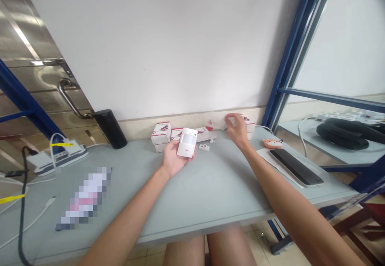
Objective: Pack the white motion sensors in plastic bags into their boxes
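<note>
In my left hand [173,160] lies a white motion sensor [187,145], its window facing up and my fingers wrapped around its lower edge. Farther right, my right hand [237,129] pinches a thin translucent plastic bag [217,121] by its edge, near the wall. Small white plastic parts [204,147] rest on the table to the right of the sensor. White and red boxes [161,133] stand behind my left hand, and a long white box [207,134] lies along the wall. Another white and red box [249,126] is partly hidden behind my right hand.
A black cylinder [110,129] stands at the back left beside a power strip [61,160] with cables. A blurred-out packet [86,198] lies at front left. To the right are a phone [296,167], paper and an orange object [272,143]. Blue metal posts frame the table [210,202].
</note>
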`<state>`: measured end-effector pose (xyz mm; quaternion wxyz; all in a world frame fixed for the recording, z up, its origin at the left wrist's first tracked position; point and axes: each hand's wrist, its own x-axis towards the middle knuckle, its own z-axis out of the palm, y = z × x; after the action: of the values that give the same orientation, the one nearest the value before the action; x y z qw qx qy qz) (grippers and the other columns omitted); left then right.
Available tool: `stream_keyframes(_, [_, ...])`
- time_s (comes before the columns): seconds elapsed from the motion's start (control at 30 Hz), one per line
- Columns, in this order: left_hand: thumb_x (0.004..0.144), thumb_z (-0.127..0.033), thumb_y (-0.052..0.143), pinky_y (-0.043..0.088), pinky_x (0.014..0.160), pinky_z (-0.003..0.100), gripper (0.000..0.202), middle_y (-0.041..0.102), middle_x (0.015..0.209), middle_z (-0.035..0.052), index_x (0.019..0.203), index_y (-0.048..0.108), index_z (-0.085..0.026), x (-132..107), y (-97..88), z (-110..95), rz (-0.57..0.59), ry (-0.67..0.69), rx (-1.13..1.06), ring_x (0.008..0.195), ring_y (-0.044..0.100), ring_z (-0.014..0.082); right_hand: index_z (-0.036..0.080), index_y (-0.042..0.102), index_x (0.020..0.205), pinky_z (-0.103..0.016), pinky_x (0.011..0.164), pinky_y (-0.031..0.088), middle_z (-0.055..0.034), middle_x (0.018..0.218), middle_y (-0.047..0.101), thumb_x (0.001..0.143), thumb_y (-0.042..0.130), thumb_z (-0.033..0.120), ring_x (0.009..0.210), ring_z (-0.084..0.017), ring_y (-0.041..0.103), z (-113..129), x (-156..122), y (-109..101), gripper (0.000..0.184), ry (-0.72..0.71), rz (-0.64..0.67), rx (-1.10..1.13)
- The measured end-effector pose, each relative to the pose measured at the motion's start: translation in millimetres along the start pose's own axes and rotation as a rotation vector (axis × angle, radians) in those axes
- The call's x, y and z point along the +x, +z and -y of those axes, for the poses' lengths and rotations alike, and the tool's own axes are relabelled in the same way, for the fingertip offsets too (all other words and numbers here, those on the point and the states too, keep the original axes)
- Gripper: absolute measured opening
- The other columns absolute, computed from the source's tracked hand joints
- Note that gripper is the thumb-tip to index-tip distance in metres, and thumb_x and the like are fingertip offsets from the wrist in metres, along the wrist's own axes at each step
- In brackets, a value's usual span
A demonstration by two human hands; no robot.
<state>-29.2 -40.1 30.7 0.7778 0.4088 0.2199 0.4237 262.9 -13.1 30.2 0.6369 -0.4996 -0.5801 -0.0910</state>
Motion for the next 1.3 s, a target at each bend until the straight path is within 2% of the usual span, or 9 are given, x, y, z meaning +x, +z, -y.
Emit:
stream_keyframes(0.07, [0.085, -0.036, 0.052, 0.048, 0.055, 0.033, 0.041, 0.074, 0.092, 0.0192, 0.114, 0.066, -0.01, -0.3, -0.1, -1.0, 0.007, 0.014, 0.011, 0.064, 0.067, 0.0259, 0.023, 0.067, 0.099, -0.042, 0.091, 0.053, -0.008, 0.101, 0.075, 0.099, 0.055, 0.035, 0.097, -0.026, 0.069, 2.6, -1.3, 1.7, 0.017, 0.084, 0.01, 0.068])
stream_keyframes(0.13, [0.085, -0.037, 0.052, 0.048, 0.055, 0.033, 0.041, 0.074, 0.092, 0.019, 0.114, 0.066, -0.011, -0.7, 0.0, -1.7, 0.013, 0.02, 0.023, 0.064, 0.067, 0.0259, 0.023, 0.068, 0.1, -0.042, 0.091, 0.053, -0.0079, 0.102, 0.076, 0.099, 0.056, 0.035, 0.098, -0.027, 0.07, 4.6, -2.1, 1.5, 0.017, 0.084, 0.021, 0.05])
stream_keyframes(0.33, [0.084, -0.04, 0.052, 0.046, 0.052, 0.033, 0.044, 0.073, 0.09, 0.0189, 0.112, 0.067, -0.009, -1.0, 0.6, -1.4, 0.047, -0.016, 0.025, 0.061, 0.066, 0.0257, 0.026, 0.069, 0.095, -0.048, 0.1, 0.05, -0.0077, 0.11, 0.076, 0.098, 0.057, 0.023, 0.111, -0.03, 0.068, 8.4, -3.5, -0.4, 0.013, -0.202, 0.114, -0.108])
stream_keyframes(0.47, [0.087, -0.042, 0.05, 0.045, 0.051, 0.034, 0.045, 0.074, 0.091, 0.0196, 0.113, 0.066, -0.008, 0.3, -0.2, 1.9, 0.106, -0.034, 0.09, 0.06, 0.066, 0.0266, 0.027, 0.069, 0.095, -0.049, 0.104, 0.05, -0.0064, 0.113, 0.077, 0.1, 0.055, 0.021, 0.126, -0.03, 0.065, 17.1, -7.8, 4.2, 0.016, -0.274, 0.165, -0.098])
stream_keyframes(0.6, [0.089, -0.041, 0.047, 0.045, 0.051, 0.033, 0.047, 0.075, 0.094, 0.0191, 0.121, 0.063, -0.011, 1.2, -1.9, 4.6, 0.138, -0.03, 0.151, 0.06, 0.068, 0.0275, 0.028, 0.069, 0.096, -0.048, 0.101, 0.053, -0.0069, 0.116, 0.076, 0.1, 0.054, 0.022, 0.122, -0.029, 0.067, 26.1, -10.3, 5.9, 0.016, -0.242, 0.16, -0.055])
stream_keyframes(0.77, [0.09, -0.04, 0.045, 0.046, 0.052, 0.033, 0.046, 0.075, 0.093, 0.0203, 0.116, 0.065, -0.008, 1.5, -3.9, 5.4, 0.14, -0.051, 0.179, 0.062, 0.068, 0.0271, 0.028, 0.069, 0.099, -0.05, 0.105, 0.052, -0.0077, 0.118, 0.074, 0.098, 0.056, 0.024, 0.123, -0.03, 0.066, 28.3, -9.9, 3.8, 0.013, -0.139, 0.13, -0.009])
stream_keyframes(1.03, [0.091, -0.04, 0.043, 0.047, 0.052, 0.034, 0.049, 0.075, 0.091, 0.0196, 0.121, 0.063, -0.006, 1.0, -2.0, 5.6, 0.135, -0.07, 0.17, 0.062, 0.069, 0.0286, 0.027, 0.068, 0.096, -0.053, 0.109, 0.05, -0.0075, 0.121, 0.073, 0.096, 0.056, 0.018, 0.136, -0.031, 0.059, 30.4, -18.2, 11.5, 0.015, -0.264, 0.217, -0.016])
stream_keyframes(1.3, [0.091, -0.04, 0.048, 0.048, 0.052, 0.035, 0.051, 0.075, 0.094, 0.0213, 0.127, 0.063, -0.006, 1.3, -3.6, 4.9, 0.14, -0.048, 0.131, 0.064, 0.069, 0.0297, 0.027, 0.069, 0.098, -0.056, 0.108, 0.051, -0.0086, 0.127, 0.071, 0.098, 0.055, 0.022, 0.137, -0.031, 0.058, 28.5, -17.1, 10.4, 0.015, -0.216, 0.196, -0.062])
